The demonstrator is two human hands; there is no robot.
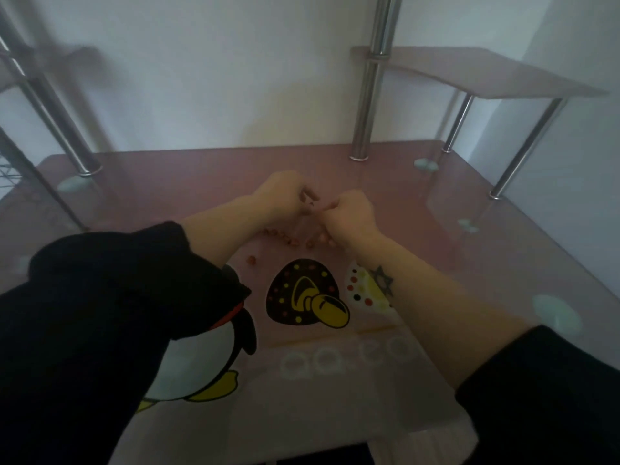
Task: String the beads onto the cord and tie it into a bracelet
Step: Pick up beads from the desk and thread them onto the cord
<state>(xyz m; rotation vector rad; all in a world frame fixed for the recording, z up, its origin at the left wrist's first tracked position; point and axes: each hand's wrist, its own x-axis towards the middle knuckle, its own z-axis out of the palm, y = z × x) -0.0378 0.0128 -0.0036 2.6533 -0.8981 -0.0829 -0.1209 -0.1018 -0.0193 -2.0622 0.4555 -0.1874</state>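
Head view, dim light, image soft.

Left hand: raised over the middle of the bench, fingers curled in, tips pinched narrow toward the right hand. A small dark speck sits at the fingertips; too small to identify.

Right hand: just beside the left, fist-like, fingers curled, thumb and forefinger pinched and pointing at the left hand. The two sets of fingertips are near each other but apart.

Cord: only faintly visible as pale strands running from both pinches down to the bench. Each hand appears to grip one end; the grip point itself is not sharp.

Beads: reddish-brown, in a sagging curved row on the bench directly below and between the hands, the right end of the row under the right hand's heel. One loose bead lies apart, nearer the person, beside the left forearm.

Other: black sleeves pushed up on both arms; star tattoo on the right forearm. Penguin sticker and mushroom sticker on the pink glass top. Chrome post and raised shelf at the back.
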